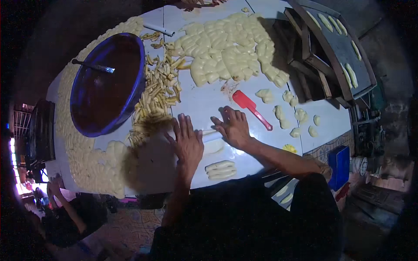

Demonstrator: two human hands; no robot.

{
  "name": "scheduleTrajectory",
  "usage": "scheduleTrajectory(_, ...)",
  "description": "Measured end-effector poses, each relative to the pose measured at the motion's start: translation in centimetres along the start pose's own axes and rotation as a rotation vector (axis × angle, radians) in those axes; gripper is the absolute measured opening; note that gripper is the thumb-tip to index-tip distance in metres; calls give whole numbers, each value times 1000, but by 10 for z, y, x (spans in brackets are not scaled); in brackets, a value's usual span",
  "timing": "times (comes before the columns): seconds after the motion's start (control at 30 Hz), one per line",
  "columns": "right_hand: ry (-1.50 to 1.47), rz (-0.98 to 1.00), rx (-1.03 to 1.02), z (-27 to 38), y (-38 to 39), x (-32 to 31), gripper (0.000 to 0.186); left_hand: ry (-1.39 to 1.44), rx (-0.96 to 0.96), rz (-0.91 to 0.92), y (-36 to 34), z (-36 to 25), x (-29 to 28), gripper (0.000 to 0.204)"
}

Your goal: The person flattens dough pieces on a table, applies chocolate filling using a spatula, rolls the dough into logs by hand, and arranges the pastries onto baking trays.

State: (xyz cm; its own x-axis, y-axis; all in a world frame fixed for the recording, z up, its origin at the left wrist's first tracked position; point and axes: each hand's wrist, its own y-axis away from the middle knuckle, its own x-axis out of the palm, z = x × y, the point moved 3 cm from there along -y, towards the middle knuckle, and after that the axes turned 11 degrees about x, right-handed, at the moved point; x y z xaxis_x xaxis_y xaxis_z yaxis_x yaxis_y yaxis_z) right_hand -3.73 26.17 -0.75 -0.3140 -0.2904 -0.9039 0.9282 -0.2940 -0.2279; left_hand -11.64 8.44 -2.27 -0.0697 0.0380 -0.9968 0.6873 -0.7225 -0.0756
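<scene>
My left hand (187, 141) lies flat on the left end of a white rolling pin (212, 136), its fingers stretched forward. On the pin's right end rests my right hand (235, 128), palm down with the fingers spread. A thin flattened piece of dough (213, 148) shows just below the pin, partly hidden by it. Nearer to me are several filled dough rolls (220, 170) side by side. Beyond my right hand lies a red scraper (252, 110) with a long handle. Small dough lumps (281, 117) are scattered to its right.
A blue basin (140, 87) of brown filling holds a metal-bladed tool (93, 66). Cut yellow banana strips (152, 93) are heaped beside it. Many dough pieces (222, 48) cover the far table. Wooden trays (365, 65) are stacked at right. Another person's hands (54, 187) show at lower left.
</scene>
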Motion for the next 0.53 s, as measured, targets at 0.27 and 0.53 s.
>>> scheduleTrajectory(0.27,-27,-69,259,-35,-71,-10,37,-97,-68,-284,-111,27,-6,71)
scheduleTrajectory(0.53,74,83,369,-114,-14,-25,46,370,419,31,-66,-3,-3,79)
